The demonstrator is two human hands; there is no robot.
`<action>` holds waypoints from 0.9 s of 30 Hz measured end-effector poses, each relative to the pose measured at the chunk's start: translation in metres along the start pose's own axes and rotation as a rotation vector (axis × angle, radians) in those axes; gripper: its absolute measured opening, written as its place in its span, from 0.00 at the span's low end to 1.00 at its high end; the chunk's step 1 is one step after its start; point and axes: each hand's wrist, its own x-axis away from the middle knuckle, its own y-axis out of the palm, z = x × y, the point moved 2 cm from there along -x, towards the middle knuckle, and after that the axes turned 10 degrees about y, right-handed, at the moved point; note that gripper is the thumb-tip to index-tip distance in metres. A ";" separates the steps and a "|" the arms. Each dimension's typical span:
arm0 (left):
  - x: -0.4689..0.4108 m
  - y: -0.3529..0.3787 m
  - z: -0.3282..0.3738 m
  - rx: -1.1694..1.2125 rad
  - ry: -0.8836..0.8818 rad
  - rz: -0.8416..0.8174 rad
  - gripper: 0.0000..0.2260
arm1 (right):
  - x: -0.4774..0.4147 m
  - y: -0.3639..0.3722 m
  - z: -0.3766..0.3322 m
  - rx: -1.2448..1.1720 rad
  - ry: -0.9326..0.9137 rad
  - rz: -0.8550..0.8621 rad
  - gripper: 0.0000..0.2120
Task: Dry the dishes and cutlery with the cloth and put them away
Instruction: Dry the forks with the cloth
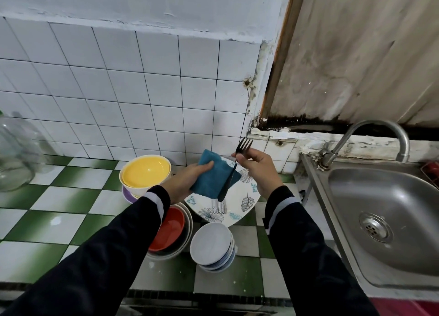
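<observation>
We hold the fork (pixel 231 175) above the leaf-patterned plate (pixel 240 197), tines up and dark handle slanting down across the blue cloth (pixel 211 180), which hangs over the plate's far-left edge. Our right hand (pixel 257 171) pinches the fork at the neck just under the tines. Our left hand (pixel 186 179) grips the cloth with the thumb on top and the fingers curled beneath. Whether the handle already touches the cloth we cannot tell. The step in hand looks to be drying this fork. To do it well, we fold the cloth round the handle and draw it along the full length, then change our grip to the dried handle so the tines and the gaps between them get wiped too. We work over the plate, clear of the yellow bowl (pixel 146 171) to its left and the stacked white bowls (pixel 211 242) on its near side, so that a slip knocks nothing over.
</observation>
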 end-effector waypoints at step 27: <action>-0.009 0.162 0.042 -0.417 0.234 -0.085 0.12 | 0.123 -0.158 -0.043 0.263 -0.101 0.577 0.08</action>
